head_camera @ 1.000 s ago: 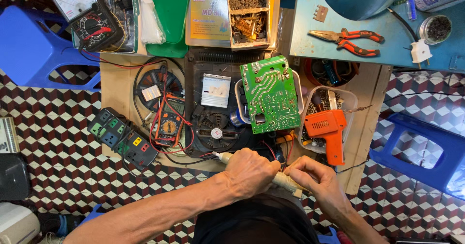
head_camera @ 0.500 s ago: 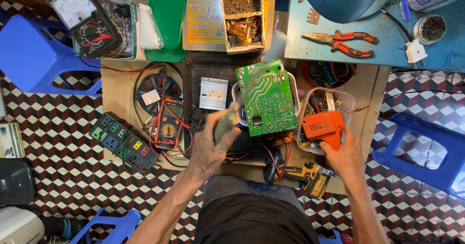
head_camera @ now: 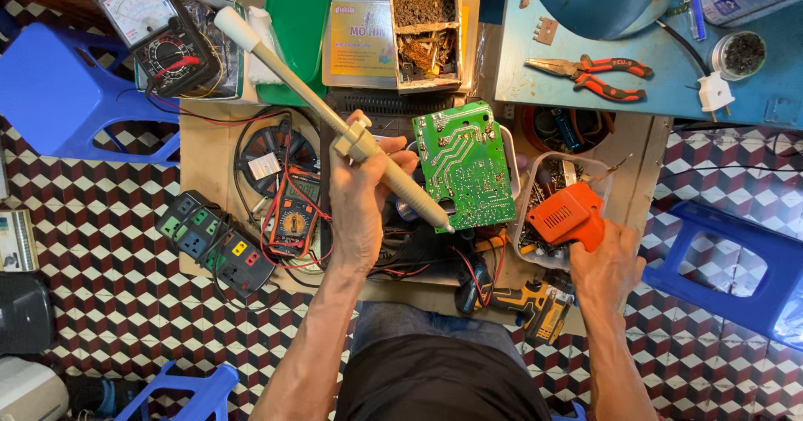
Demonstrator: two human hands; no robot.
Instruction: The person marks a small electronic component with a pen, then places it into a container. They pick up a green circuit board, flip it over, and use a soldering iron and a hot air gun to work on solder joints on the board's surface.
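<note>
My left hand [head_camera: 361, 197] grips a long cream desoldering pump [head_camera: 335, 124], held slanted with its tip touching the lower edge of a green circuit board [head_camera: 465, 163]. The board lies solder side up, propped over a dark device in the middle of the wooden bench. My right hand [head_camera: 611, 262] holds the grip of an orange soldering gun [head_camera: 569, 216], which rests over a clear tub of small parts to the right of the board.
An analog multimeter [head_camera: 159, 28] sits at top left, a digital meter [head_camera: 293, 216] and a power strip [head_camera: 213, 241] to the left. Red pliers [head_camera: 594, 74] lie on the blue table. A yellow drill [head_camera: 535, 304] lies near my lap. Blue stools flank the bench.
My left hand rose from my lap with the desoldering pump and brought its tip to the board. My right hand went from my lap to the orange soldering gun.
</note>
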